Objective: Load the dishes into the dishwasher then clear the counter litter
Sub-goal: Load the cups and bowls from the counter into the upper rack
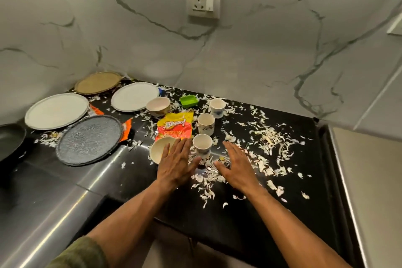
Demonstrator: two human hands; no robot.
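Note:
On the black counter stand three white flowered cups: the nearest cup, a middle cup and a far cup. Two cream bowls, one near and one far, flank a yellow-red Bingo chip packet. Several plates lie at left: a grey one, two white ones and a brown one. White peel scraps litter the counter. My left hand and right hand hover flat with straight fingers on either side of the nearest cup, holding nothing.
A black pan sits at the far left edge. A small green tray lies near the marble wall, below a wall socket. An orange wrapper peeks from under the grey plate. The counter ends at right.

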